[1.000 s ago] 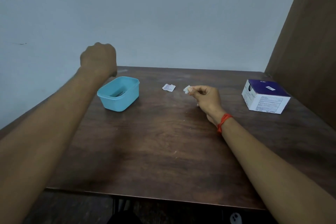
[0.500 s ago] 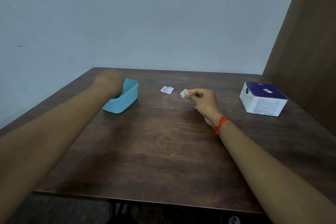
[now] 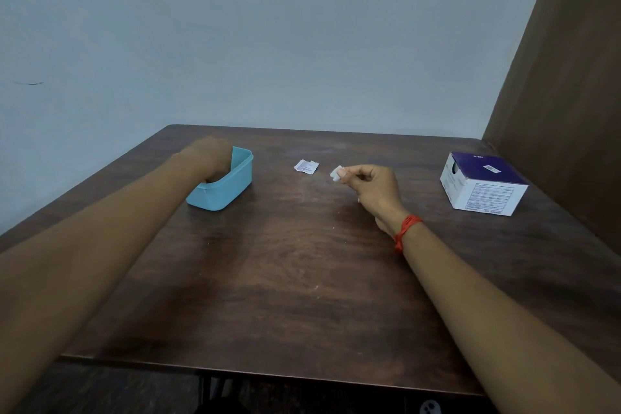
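A light blue plastic tub (image 3: 232, 186) stands on the dark wooden table (image 3: 302, 279) at the left. My left hand (image 3: 210, 158) reaches down into the tub, and its fingers are hidden behind the tub's wall. My right hand (image 3: 373, 188), with a red thread on the wrist, pinches a small white square pad (image 3: 336, 173) between thumb and fingertips just above the table. A torn white printed wrapper (image 3: 305, 166) lies flat on the table to the left of the pad.
A purple and white cardboard box (image 3: 484, 188) sits at the table's right side, near a brown wooden panel (image 3: 564, 111). A pale wall stands behind the table. The table's front edge runs near the bottom of the view.
My left hand has come down from above the tub and gone into it. My right hand has stayed in place with the pad.
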A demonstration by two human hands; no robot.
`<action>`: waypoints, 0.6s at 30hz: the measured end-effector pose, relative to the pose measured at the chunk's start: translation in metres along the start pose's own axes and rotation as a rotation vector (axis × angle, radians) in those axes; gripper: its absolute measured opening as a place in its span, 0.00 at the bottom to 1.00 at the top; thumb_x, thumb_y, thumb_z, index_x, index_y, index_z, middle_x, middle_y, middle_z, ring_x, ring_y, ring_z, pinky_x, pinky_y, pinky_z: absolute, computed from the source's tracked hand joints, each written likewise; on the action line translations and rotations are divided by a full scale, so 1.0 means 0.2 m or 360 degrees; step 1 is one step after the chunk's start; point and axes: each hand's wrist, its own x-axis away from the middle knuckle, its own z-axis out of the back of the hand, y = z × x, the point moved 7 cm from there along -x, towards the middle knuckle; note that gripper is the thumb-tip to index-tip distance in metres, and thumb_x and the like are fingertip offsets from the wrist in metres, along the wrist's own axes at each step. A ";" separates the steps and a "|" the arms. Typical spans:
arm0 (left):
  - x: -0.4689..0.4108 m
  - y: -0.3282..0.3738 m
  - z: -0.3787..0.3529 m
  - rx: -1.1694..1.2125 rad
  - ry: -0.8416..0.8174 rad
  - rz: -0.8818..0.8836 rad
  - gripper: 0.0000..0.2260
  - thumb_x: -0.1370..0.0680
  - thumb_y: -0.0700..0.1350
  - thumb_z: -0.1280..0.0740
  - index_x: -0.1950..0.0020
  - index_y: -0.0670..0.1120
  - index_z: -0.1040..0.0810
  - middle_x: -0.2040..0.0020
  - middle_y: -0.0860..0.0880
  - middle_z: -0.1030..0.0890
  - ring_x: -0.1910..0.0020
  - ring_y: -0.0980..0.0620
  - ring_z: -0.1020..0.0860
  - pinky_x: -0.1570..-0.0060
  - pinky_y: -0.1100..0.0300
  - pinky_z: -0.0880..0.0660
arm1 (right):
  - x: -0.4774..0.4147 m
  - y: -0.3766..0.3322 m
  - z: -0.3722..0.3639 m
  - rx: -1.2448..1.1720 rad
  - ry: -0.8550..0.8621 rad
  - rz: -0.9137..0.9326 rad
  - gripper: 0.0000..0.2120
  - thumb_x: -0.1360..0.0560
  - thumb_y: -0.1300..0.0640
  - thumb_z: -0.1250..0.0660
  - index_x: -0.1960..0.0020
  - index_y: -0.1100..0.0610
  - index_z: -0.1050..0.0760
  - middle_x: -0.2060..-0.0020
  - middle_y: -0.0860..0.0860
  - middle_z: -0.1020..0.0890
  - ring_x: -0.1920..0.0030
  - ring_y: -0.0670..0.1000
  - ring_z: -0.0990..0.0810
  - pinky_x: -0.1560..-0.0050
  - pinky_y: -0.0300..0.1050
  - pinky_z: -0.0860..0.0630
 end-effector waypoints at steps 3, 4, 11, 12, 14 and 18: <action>0.01 0.02 -0.01 0.0135 -0.0105 -0.0011 0.13 0.18 0.37 0.40 0.37 0.40 0.20 0.46 0.43 0.18 0.55 0.46 0.23 0.57 0.57 0.27 | -0.01 0.00 0.00 0.0004 0.0011 -0.0003 0.08 0.25 0.53 0.25 0.63 0.50 0.15 0.61 0.43 0.13 0.59 0.37 0.17 0.67 0.27 0.31; 0.01 0.02 -0.02 0.0173 -0.0146 -0.0005 0.14 0.18 0.38 0.41 0.35 0.40 0.21 0.45 0.43 0.19 0.54 0.46 0.24 0.55 0.57 0.27 | -0.01 0.01 0.00 -0.0003 0.0010 0.0001 0.09 0.25 0.54 0.25 0.64 0.50 0.15 0.62 0.42 0.13 0.61 0.36 0.18 0.68 0.27 0.31; 0.03 0.03 -0.06 0.0313 -0.0326 -0.0021 0.11 0.17 0.41 0.40 0.42 0.41 0.19 0.52 0.46 0.19 0.56 0.47 0.22 0.59 0.57 0.26 | -0.02 0.02 0.01 0.0018 0.0032 -0.0023 0.07 0.26 0.53 0.25 0.62 0.51 0.15 0.59 0.45 0.13 0.63 0.36 0.19 0.69 0.28 0.31; 0.03 0.02 -0.06 0.0360 -0.0340 0.0003 0.10 0.18 0.42 0.39 0.43 0.40 0.20 0.50 0.45 0.18 0.56 0.47 0.22 0.58 0.56 0.26 | -0.02 0.02 0.01 0.0019 0.0036 -0.0025 0.06 0.26 0.54 0.25 0.62 0.51 0.15 0.59 0.45 0.13 0.64 0.36 0.20 0.69 0.28 0.32; 0.03 0.01 -0.06 0.0442 -0.0343 0.0043 0.10 0.18 0.43 0.38 0.46 0.39 0.20 0.49 0.43 0.17 0.56 0.46 0.21 0.57 0.55 0.25 | -0.02 0.02 0.01 0.0021 0.0037 -0.0032 0.06 0.26 0.54 0.25 0.61 0.51 0.15 0.59 0.46 0.13 0.65 0.36 0.20 0.68 0.28 0.32; 0.04 -0.01 0.00 0.0560 -0.0325 0.0121 0.08 0.21 0.42 0.32 0.54 0.37 0.20 0.62 0.43 0.18 0.73 0.50 0.27 0.74 0.61 0.31 | -0.01 0.02 0.01 0.0035 0.0032 -0.0050 0.08 0.26 0.53 0.24 0.63 0.50 0.15 0.58 0.45 0.12 0.60 0.38 0.19 0.64 0.33 0.31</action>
